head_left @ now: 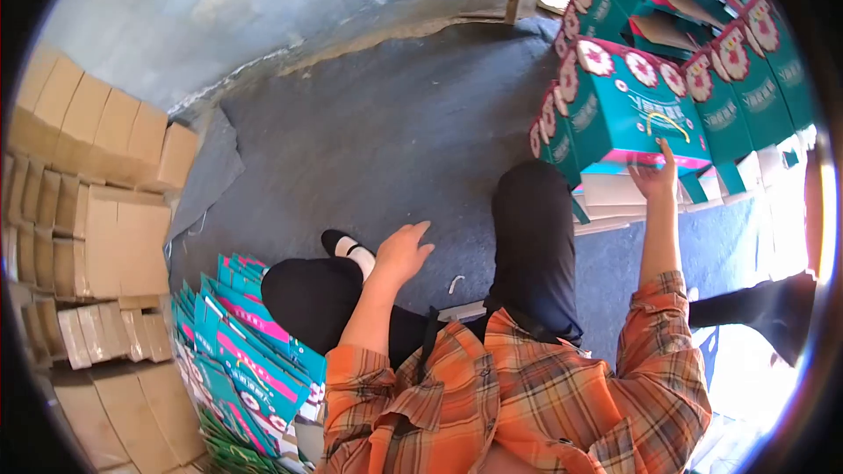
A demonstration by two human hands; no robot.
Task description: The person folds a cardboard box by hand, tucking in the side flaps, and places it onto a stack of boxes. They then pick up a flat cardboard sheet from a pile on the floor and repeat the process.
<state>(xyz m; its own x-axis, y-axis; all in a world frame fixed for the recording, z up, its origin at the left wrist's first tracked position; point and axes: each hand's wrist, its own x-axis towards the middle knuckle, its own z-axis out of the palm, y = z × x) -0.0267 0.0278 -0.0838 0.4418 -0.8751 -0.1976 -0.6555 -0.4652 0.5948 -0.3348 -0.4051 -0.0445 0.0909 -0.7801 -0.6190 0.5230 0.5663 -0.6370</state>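
Observation:
A teal gift box (645, 110) with a pink lower band, white-and-maroon flower edging and a yellow cord handle sits at the front of a stack on the right. My right hand (654, 177) is at its lower edge, one finger raised against the front face and the others curled at the pink band. Below the box, bare cardboard flaps (615, 191) show. My left hand (402, 253) hovers over the floor between my knees, fingers apart and holding nothing. Nearest to it are my left knee and shoe.
Flat teal and pink box blanks (250, 347) lie piled beside my left leg. Brown cartons (127, 237) are stacked along the left. More teal boxes (733, 105) stand at right. A grey wall (290, 0) rises ahead of the dark floor (369, 123). Another person's dark-clothed leg (755, 316) shows at right.

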